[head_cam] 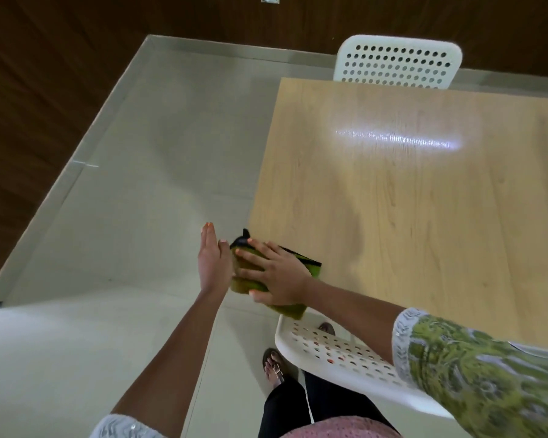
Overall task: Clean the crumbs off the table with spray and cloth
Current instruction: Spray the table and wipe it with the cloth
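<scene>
At the table corner, your right hand presses one green cloth flat, fingers spread; your left hand is held edge-up beside it, fingers straight.

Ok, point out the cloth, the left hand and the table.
cloth [310, 269], head view, on its black-edged corner
left hand [214, 266], head view, on the back of the hand
table [408, 200], head view, on bare wood top

I see a pale wood worktop; on its near left corner lies a green cloth, partly overhanging the edge.
</scene>
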